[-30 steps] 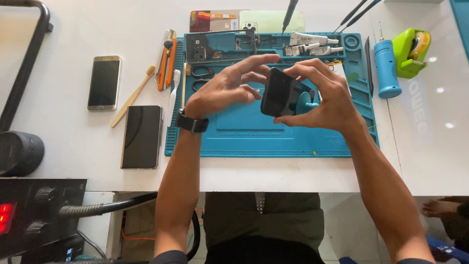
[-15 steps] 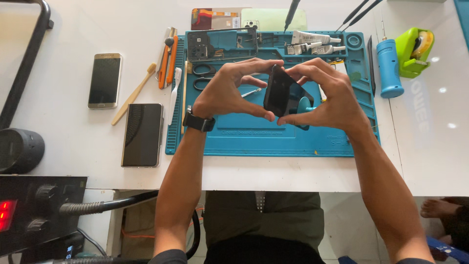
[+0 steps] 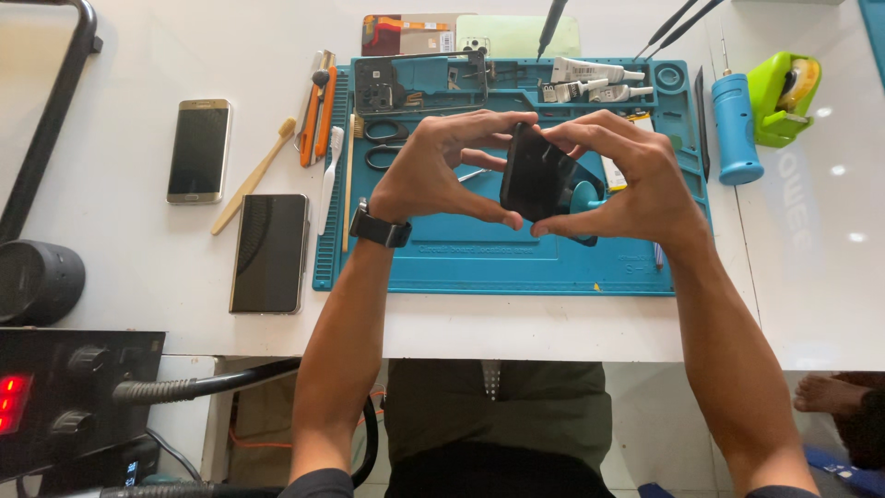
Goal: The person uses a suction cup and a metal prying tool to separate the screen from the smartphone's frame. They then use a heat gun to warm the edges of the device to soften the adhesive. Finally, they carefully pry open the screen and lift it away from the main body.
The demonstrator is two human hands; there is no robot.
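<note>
White bench w/ blue silicone repair mat under both hands. Left hand & right hand pinch a black slab-shaped phone by its edges, fingers curled shut round it. Looks like the edge-pressing step; next calls for even pressure along the rim.

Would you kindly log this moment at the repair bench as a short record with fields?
Held item: black phone, gripped at its edges above the mat
Left hand: left hand, fingers curled on the phone's left edge; black wristwatch on the wrist
Right hand: right hand, fingers on the phone's right edge
Work surface: blue repair mat on a white table
On mat: scissors, phone frame, adhesive tubes
Left of mat: gold phone, dark phone, bamboo toothbrush
Right of mat: blue cylindrical tool, green tape dispenser
</note>
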